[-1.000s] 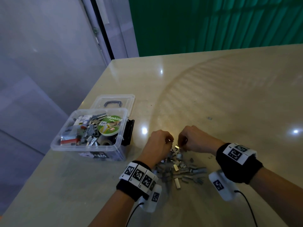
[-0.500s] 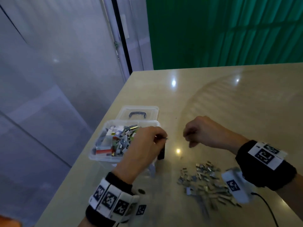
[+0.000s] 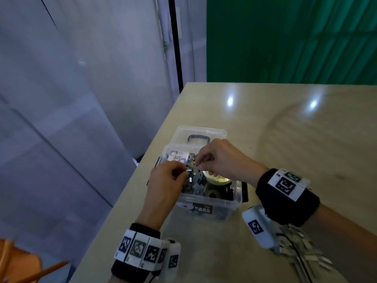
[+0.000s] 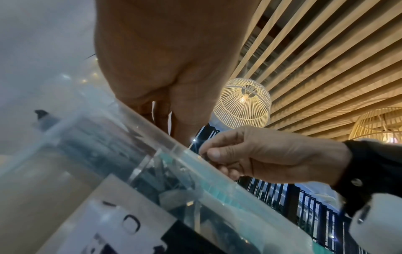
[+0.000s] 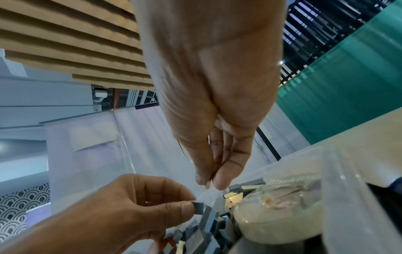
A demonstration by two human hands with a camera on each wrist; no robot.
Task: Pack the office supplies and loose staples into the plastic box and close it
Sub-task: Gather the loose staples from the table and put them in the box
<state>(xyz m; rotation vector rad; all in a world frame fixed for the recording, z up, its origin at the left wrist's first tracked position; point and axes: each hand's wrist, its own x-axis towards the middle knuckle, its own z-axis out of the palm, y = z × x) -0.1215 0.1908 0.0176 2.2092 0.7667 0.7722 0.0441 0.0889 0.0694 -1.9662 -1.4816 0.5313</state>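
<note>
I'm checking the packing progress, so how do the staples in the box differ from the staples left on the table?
The staples in the box are heaped beside a tape roll inside clear walls; the staples on the table lie spread flat by the right wrist. Both hands hover over the boxed heap, each pinching a piece; nothing touches the table pile. Both are short grey metal strips.

Clear plastic box [image 3: 236, 198] open on the table – staples [image 3: 195, 180] heaped inside, more [image 3: 302, 250] lying loose nearby
</note>
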